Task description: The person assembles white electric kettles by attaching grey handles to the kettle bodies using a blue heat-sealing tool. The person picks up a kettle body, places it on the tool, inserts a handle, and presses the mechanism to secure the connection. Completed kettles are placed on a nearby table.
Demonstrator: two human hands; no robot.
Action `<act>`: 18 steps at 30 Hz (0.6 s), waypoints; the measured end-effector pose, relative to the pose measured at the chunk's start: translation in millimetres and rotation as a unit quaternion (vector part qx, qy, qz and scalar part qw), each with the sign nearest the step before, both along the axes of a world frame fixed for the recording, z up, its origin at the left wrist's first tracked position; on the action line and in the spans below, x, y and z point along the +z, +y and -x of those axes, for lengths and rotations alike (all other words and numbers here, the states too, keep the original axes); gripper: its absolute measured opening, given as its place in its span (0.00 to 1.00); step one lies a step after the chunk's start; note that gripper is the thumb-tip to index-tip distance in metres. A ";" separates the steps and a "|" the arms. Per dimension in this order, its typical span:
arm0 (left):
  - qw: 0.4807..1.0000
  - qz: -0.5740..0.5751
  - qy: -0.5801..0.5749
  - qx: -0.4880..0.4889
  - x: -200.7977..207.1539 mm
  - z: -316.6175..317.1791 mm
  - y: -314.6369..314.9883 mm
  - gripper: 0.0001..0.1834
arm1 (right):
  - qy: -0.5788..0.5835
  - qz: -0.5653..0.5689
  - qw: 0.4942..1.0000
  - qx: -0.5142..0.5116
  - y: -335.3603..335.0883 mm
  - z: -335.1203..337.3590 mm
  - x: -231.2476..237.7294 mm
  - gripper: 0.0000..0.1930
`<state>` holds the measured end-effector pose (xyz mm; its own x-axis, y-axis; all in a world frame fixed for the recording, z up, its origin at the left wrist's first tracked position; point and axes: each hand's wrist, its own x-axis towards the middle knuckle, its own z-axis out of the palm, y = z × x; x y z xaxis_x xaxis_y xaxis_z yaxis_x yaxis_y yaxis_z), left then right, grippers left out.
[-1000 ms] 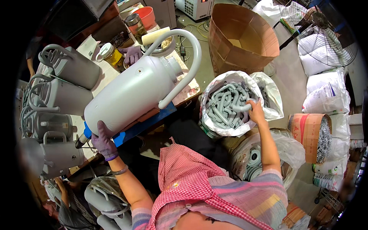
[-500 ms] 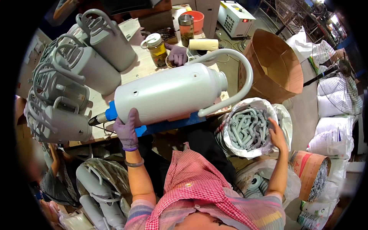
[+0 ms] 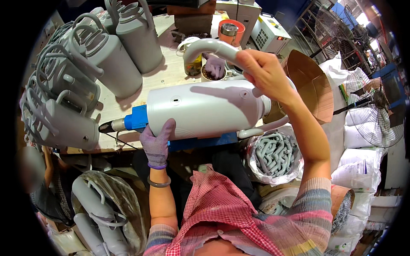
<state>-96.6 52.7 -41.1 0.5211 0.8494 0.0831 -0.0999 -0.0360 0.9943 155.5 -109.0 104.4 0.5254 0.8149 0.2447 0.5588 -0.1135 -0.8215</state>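
A light grey metal flask shell (image 3: 205, 111) lies on its side before me at the bench edge, its neck to the right. My left hand (image 3: 157, 143), in a purple glove, grips its lower left side with the thumb on top; the fingers underneath are hidden. A thick grey curved handle (image 3: 209, 46) is in my bare right hand (image 3: 265, 74), closed round it above the shell. The handle casts a shadow on the shell. The shell's own carrying loop (image 3: 273, 124) runs behind my right forearm. At the shell's base sits a blue block (image 3: 139, 117) with a metal-and-black end.
Several grey flasks (image 3: 113, 64) crowd the bench's left. Behind the shell stand a jar (image 3: 193, 67) and a cup with a purple glove (image 3: 215, 67). A white bag (image 3: 273, 177) of grey handles, a cardboard box (image 3: 309, 81) and a fan (image 3: 378, 100) are at right.
My right hand has come up from the bag of handles to above the shell, now holding a curved handle. My left hand remains on the shell. The view has shifted slightly.
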 end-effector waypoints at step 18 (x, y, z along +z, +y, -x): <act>0.999 -0.003 0.039 0.001 10.4 5.2 -0.1 0.21 | -0.095 0.082 0.992 0.033 34.9 12.3 -20.7 0.20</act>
